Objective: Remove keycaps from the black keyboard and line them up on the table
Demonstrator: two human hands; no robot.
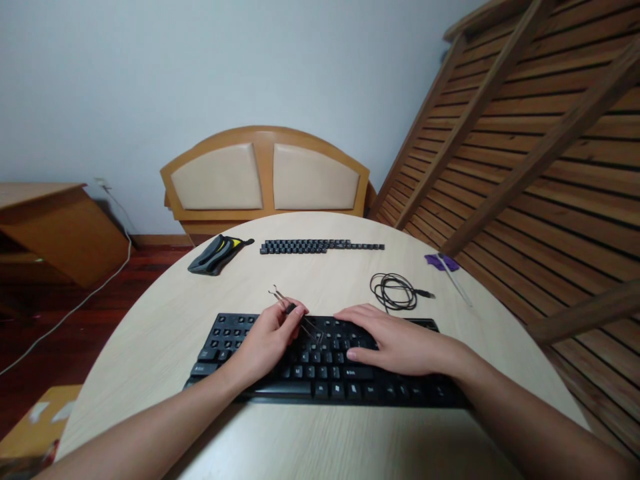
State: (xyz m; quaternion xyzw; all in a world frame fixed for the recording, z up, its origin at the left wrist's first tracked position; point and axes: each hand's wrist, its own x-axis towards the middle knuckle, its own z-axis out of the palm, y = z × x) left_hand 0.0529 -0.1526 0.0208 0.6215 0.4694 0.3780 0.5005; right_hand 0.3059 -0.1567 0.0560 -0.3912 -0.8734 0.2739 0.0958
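A black keyboard (280, 390) lies across the near part of the round table, with its keycaps gone from the upper left area. My left hand (265, 337) is closed around a wire keycap puller (279, 295), thumb pressed on its dark middle grip. One end of the puller points up and away; its other wires reach down over the keys near the keyboard's centre. Resting palm down on the right side of the keyboard, my right hand (403, 343) has its fingers stretched out and holds nothing. Loose black keycaps (310, 247) stand in neat rows farther back.
A grey and yellow pouch (215, 257) lies at the back left of the pale table (330, 433). To the right are a coiled black cable (394, 292), a purple cloth (437, 261) and a thin whitish stick (460, 287). A slatted wooden frame (540, 167) leans at the right.
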